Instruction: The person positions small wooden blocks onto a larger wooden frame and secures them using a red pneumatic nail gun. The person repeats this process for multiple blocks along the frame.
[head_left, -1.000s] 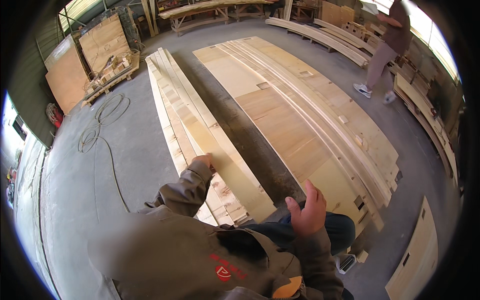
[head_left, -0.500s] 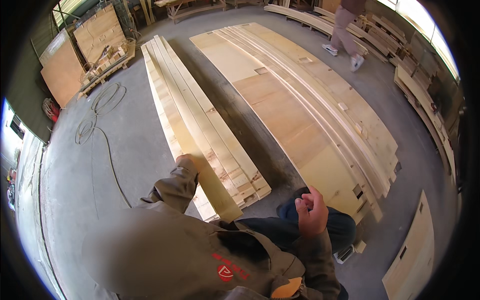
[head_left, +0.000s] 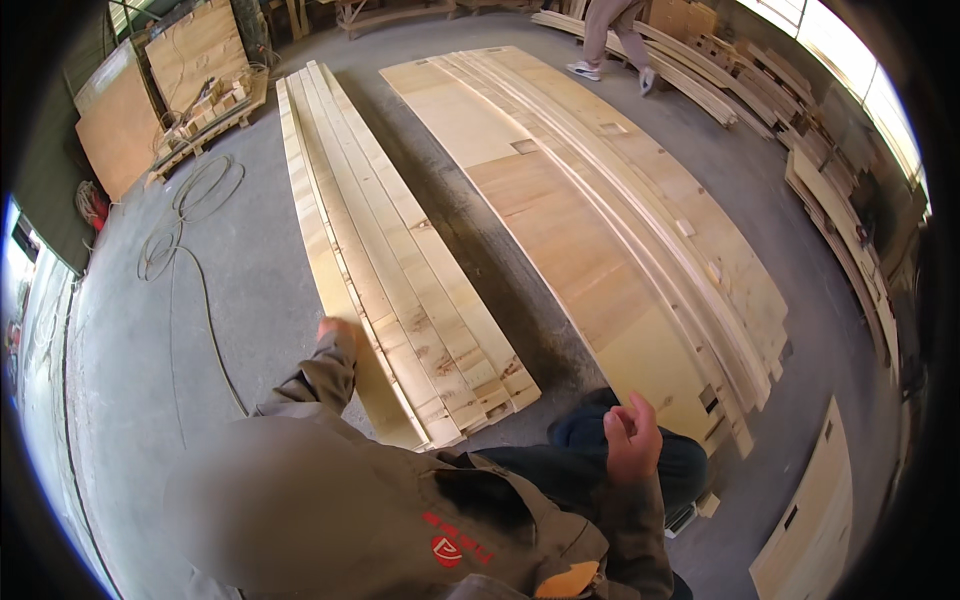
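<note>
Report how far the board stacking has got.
Done: long boards lie in a neat stack on the floor. In hand: left hand rests on the stack's outer board; right hand is free, holding nothing. Left: cannot tell; more timber lies alongside.

Cable (head_left: 180, 215) coiled on floor, plywood sheets (head_left: 125, 125) behind.

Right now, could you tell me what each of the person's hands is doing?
Left hand: resting on the edge of the plank stack; grip cannot be told.
Right hand: raised, fingers loosely curled, holding nothing.
</note>
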